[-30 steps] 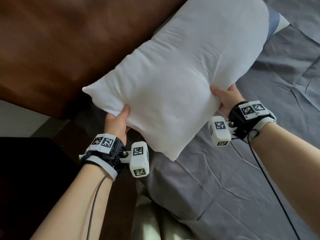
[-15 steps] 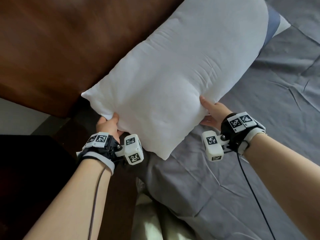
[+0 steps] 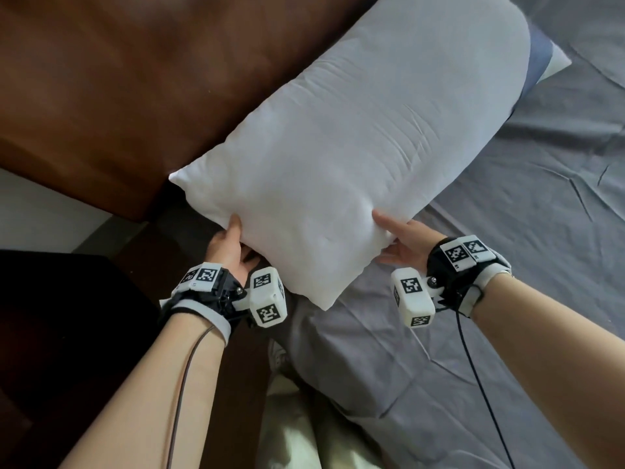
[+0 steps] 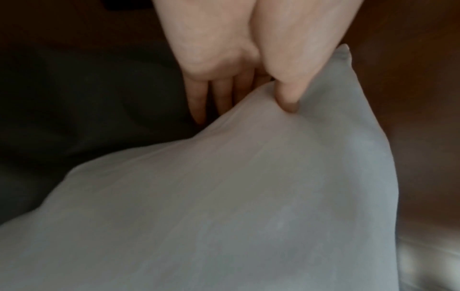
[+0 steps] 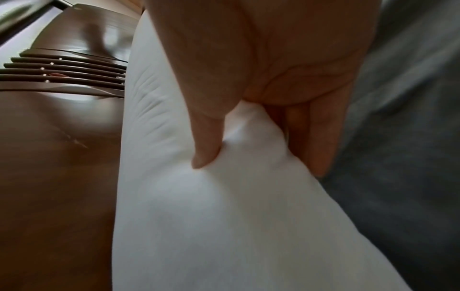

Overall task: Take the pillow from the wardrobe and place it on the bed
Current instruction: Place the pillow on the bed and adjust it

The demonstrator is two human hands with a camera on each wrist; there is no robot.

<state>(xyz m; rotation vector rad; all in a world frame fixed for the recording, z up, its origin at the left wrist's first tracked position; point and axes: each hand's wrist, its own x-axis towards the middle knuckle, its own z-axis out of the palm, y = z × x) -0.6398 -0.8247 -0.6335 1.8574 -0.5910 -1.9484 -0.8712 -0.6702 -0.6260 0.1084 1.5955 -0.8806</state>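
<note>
Pillow (image 3: 355,170), pinched at its near edge by both hands, left (image 3: 228,252) and right (image 3: 402,245), has sunk lower against the headboard (image 3: 142,96) onto the gray bed (image 3: 507,299), nearly placed.

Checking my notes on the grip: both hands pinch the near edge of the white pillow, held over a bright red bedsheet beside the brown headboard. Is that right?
One error: the bedsheet is grey, not red, as the head view shows. The rest stands: the left hand and right hand both pinch the near edge of the white pillow beside the brown headboard.
</note>
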